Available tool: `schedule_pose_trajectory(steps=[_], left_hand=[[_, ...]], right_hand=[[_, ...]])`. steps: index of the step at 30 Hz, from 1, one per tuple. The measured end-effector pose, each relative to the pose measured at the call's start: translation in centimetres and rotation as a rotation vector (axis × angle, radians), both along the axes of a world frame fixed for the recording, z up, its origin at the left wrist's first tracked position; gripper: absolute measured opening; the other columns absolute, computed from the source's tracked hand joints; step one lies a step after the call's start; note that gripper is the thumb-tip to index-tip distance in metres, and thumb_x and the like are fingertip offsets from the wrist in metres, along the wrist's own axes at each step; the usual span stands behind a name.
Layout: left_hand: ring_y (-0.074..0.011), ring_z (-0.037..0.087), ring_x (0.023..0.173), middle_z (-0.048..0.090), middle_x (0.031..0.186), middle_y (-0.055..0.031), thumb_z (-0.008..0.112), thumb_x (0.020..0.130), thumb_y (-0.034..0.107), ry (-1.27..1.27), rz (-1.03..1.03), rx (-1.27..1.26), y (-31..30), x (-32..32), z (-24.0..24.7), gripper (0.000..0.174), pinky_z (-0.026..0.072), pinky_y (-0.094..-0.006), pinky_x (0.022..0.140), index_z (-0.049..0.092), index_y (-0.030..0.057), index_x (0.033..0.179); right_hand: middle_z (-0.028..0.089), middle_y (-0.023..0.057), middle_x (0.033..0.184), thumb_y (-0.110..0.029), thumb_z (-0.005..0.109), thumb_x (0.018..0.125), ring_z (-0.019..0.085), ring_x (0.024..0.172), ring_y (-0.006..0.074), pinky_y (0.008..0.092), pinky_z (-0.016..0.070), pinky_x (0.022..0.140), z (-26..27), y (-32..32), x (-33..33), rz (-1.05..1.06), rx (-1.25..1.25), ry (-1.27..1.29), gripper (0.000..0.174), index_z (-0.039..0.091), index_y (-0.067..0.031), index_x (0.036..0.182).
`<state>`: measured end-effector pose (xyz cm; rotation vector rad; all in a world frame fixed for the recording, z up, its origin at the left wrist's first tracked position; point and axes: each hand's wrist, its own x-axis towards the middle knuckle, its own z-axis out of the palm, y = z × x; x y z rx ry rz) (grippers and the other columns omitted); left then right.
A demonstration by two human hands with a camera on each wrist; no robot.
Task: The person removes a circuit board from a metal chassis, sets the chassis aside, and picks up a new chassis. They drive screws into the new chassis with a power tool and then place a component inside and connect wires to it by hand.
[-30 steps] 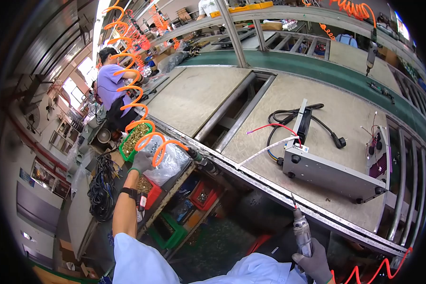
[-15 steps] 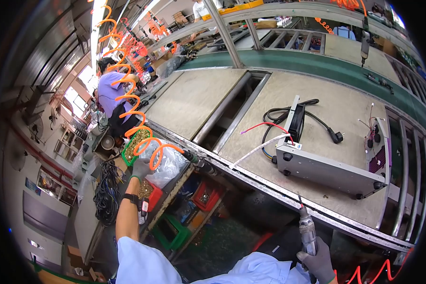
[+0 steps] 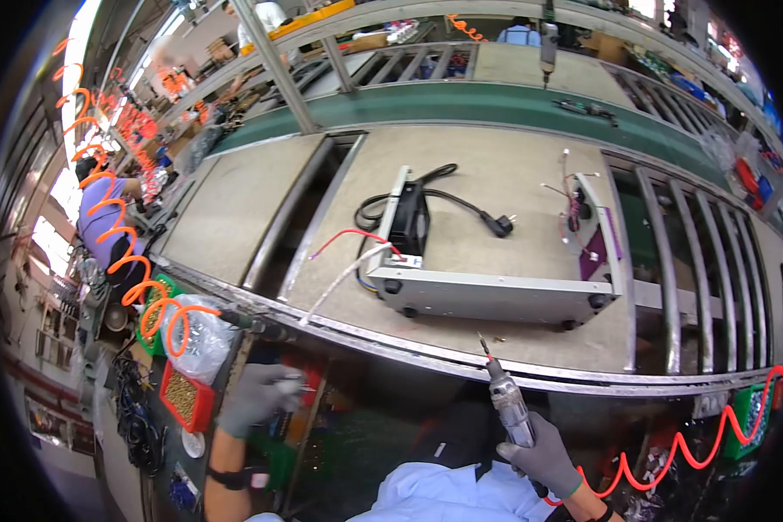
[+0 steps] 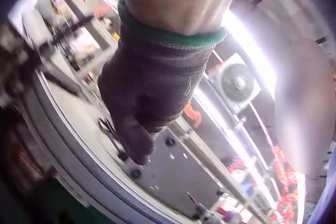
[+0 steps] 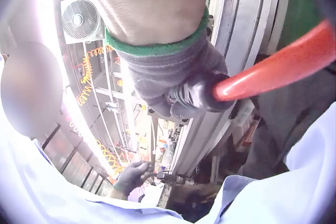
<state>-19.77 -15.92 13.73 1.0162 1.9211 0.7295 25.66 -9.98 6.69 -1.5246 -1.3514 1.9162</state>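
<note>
My gloved right hand (image 3: 544,452) grips a pneumatic screwdriver (image 3: 511,407), its bit pointing up toward the table edge. My left hand (image 3: 257,396), gloved and blurred, is in front of the table edge, right of the red bin (image 3: 202,411). Its fingers (image 4: 139,145) are curled, and small shiny metal pieces show at the fingertips; I cannot tell their exact kind. On the table, an open grey metal casing (image 3: 496,300) stands with a black fan (image 3: 411,217), red and white wires, and a black power cord (image 3: 461,197). Small screws (image 3: 499,340) lie before it.
A green bin (image 3: 172,285) and a plastic bag (image 3: 202,339) sit at the left. Another air screwdriver (image 3: 257,324) on a coiled orange hose (image 3: 152,317) overlaps the table's edge. A red hose (image 3: 679,461) coils at right. Rollers (image 3: 705,278) flank the table; another person (image 3: 104,213) works far left.
The view has turned right. My left hand has come away from the green bin toward my body, with small metal pieces at its fingertips. My right hand still holds the screwdriver.
</note>
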Motion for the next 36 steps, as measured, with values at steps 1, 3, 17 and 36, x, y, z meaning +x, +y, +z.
schedule_pose_trajectory(steps=[1, 3, 17, 36], left_hand=[[-0.0127, 0.071, 0.069, 0.074, 0.081, -0.0073, 0.070, 0.096, 0.011, -0.100, -0.084, 0.044, 2.3, 3.7, -0.5, 0.020, 0.0580, -0.0276, 0.064, 0.075, -0.0028, 0.109], [-0.0098, 0.067, 0.067, 0.074, 0.082, -0.0071, 0.066, 0.099, 0.012, -0.004, -0.363, 0.116, 7.4, 8.9, -3.7, 0.021, 0.0540, -0.0281, 0.062, 0.074, -0.0011, 0.113], [-0.0210, 0.073, 0.075, 0.074, 0.088, -0.0157, 0.063, 0.099, 0.010, 0.286, -0.523, 0.417, 16.8, 16.4, -11.3, 0.025, 0.0573, -0.0349, 0.067, 0.072, -0.0028, 0.118], [-0.0354, 0.066, 0.092, 0.069, 0.091, -0.0180, 0.073, 0.087, 0.020, 0.780, 0.020, 0.297, 1.0, -1.2, -6.9, 0.016, 0.0530, -0.0428, 0.083, 0.077, 0.0062, 0.094]], right_hand=[[0.061, 0.0056, 0.080, -0.019, 0.081, 0.081, 0.058, 0.056, 0.0099, 0.0282, 0.0487, 0.049, 0.2, 0.1, 0.3, -0.008, 0.001, -0.015, 0.045, 0.058, -0.0022, 0.116], [0.061, 0.0055, 0.080, -0.019, 0.081, 0.081, 0.059, 0.057, 0.0101, 0.0287, 0.0493, 0.051, 0.6, 0.1, 0.8, -0.024, 0.005, -0.034, 0.044, 0.058, -0.0023, 0.115], [0.058, 0.0039, 0.074, -0.021, 0.081, 0.081, 0.058, 0.055, 0.0097, 0.0290, 0.0484, 0.050, -0.5, -2.4, 4.0, -0.276, -0.019, -0.003, 0.039, 0.059, -0.0020, 0.108], [0.057, 0.0029, 0.070, -0.011, 0.073, 0.082, 0.055, 0.048, 0.0115, 0.0269, 0.0448, 0.044, -1.0, -1.4, 0.7, -0.201, 0.044, 0.057, 0.033, 0.055, -0.0035, 0.109]])
